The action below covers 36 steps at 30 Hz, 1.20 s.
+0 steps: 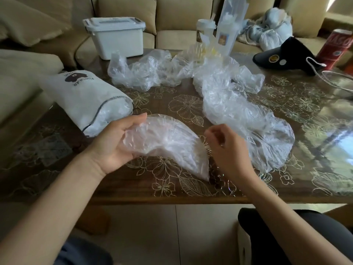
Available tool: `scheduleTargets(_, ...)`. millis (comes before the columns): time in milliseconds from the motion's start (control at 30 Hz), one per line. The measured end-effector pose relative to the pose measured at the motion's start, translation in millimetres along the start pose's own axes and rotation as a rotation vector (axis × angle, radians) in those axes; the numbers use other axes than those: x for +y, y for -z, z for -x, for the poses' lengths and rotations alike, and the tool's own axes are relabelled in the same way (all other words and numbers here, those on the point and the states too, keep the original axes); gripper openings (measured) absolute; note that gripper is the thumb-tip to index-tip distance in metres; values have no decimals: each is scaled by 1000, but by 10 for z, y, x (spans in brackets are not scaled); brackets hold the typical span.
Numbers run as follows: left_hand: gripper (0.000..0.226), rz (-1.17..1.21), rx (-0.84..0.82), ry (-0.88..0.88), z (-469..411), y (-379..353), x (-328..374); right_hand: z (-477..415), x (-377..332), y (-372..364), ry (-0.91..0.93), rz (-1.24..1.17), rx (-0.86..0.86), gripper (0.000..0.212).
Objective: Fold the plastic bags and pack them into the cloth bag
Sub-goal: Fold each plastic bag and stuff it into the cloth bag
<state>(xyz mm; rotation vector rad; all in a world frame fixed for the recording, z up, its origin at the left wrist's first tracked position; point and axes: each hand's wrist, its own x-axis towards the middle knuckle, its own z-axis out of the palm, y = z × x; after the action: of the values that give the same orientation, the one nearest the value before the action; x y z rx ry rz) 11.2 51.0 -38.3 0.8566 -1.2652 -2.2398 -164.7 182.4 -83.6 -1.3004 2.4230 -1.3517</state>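
Observation:
My left hand [114,142] grips one end of a folded clear plastic bag [168,144], whose other end droops to the table. My right hand [227,148] hovers just right of it with fingers loosely curled, holding nothing that I can see. A white cloth bag [84,96] with a bear print lies on its side at the table's left, its open mouth facing me and stuffed with plastic. Loose crumpled plastic bags lie in a pile at the right [246,115] and at the back [145,71].
The wooden table [172,194] has a glossy floral cover. At the back stand a white lidded bin [116,37], a cup and a tall clear bag. A black visor [286,54], a red can [336,46] and a white cable sit at the right. Sofas surround the table.

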Motion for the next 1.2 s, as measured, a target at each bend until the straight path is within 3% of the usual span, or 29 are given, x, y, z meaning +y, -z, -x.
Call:
scheduleTargets(67,22,-53,-85,24,50,43,43,-54,-165,104,-19,-370,-70,19)
scheduleTargets(100,21,-82,-118,34,66,41,40,-66,-242,154,-42,-511,-191,35)
scheduleTargets(167,22,-95,-146,39,78,7,8,-69,-327,188,-132,-575,-506,68)
scheduleTargets(200,25,-81,-157,42,80,-15,-5,-51,-350,185,-200,-581,-645,74)
scheduleTargets(300,29,-53,-154,54,53,-28,-13,5,-312,162,-390,-729,-873,55)
scheduleTargets(400,23,-14,-121,60,36,14,29,57,-198,127,-348,-785,-1034,41)
scheduleTargets(500,28,35,-127,67,1,129,57,73,-130,124,-310,-776,-1076,22)
scheduleTargets(633,64,64,-185,89,-55,286,98,84,-71,184,-189,-620,-1140,15)
scheduleTargets(767,50,83,-219,55,-46,341,130,32,33,351,-190,-564,-1167,16)
scheduleTargets(833,36,47,-251,55,-18,299,122,-32,46,439,-189,-627,-1054,30)
scheduleTargets(900,28,-26,-310,84,22,206,85,-56,5,448,-214,-754,-920,66)
scheduleTargets(967,24,-119,-442,126,41,114,18,-1,-137,380,-253,-804,-957,86)
scheduleTargets(1033,19,-216,-515,138,56,58,-36,64,-248,258,-250,-691,-1049,76)
scheduleTargets(1100,17,-346,-527,93,43,9,-60,104,-268,157,-197,-592,-1068,51)
scheduleTargets(1200,29,-330,-365,-55,8,-19,-65,115,-246,87,-245,-543,-950,30)
